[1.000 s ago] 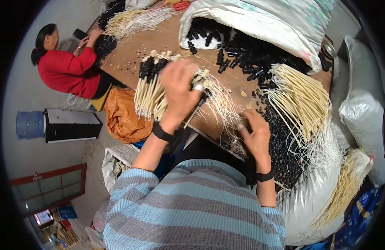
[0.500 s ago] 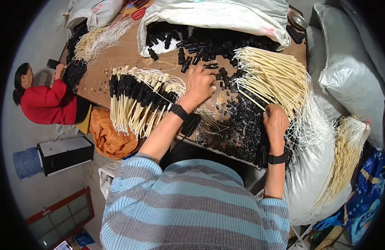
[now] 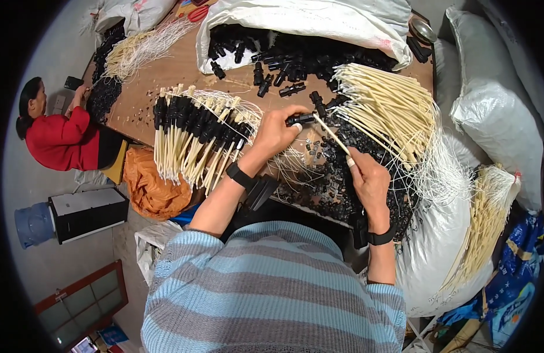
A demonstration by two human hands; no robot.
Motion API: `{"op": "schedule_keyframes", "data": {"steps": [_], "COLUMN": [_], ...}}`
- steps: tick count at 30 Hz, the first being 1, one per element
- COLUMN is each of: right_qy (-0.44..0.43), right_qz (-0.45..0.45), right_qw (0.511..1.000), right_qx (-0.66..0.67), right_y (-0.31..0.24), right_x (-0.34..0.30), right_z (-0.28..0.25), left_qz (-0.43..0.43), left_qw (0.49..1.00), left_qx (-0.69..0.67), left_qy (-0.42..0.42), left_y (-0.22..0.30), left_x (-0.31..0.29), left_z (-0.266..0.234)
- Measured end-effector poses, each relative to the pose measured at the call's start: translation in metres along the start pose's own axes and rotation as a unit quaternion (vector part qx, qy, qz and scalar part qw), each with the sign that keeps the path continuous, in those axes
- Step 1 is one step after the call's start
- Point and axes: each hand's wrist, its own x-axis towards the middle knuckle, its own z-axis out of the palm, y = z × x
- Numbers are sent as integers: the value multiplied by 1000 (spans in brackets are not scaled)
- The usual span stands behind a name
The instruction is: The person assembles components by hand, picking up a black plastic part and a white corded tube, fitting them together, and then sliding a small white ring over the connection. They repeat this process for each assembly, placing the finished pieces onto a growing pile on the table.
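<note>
My left hand is closed on a black plastic fitting, its end turned to the right. In my right hand a thin cream-coloured tube is pinched between thumb and fingers. The tube's far tip meets or nearly touches the fitting; whether it has entered cannot be made out. A large bundle of such tubes with white threads lies beyond my right hand. Left of my left hand stands a row of tubes with black fittings on their ends.
A white sack spills black fittings at the back. Small black pieces are heaped at the table's near right edge. Full sacks crowd the right side. A person in red sits at the far left, beside an orange bag.
My left hand has picked up a black fitting and drawn nearer. My right hand has moved left and down, carrying one tube away from the bundle to the fitting.
</note>
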Motion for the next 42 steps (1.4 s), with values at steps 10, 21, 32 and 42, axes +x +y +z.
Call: {"op": "schedule_keyframes", "data": {"steps": [10,21,32,42], "right_qy": [18,-2,-52,-92], "right_qz": [-85,-118,-118,5], "right_qw": [995,990,953,977], "right_qx": [-58,-72,-274,-190], "right_y": [-5,-7,1,23], "right_x": [-14,-22,-23,-26], "right_z": [-7,-3,-12,-110], "left_qz": [198,325,488,394], "left_qw": [979,938,844,887], "left_qx": [35,105,217,241], "left_qy": [-10,-65,44,27], "left_y": [-23,-12,32,13], "left_x": [-8,-15,-40,-37], "left_z": [3,14,39,10]}}
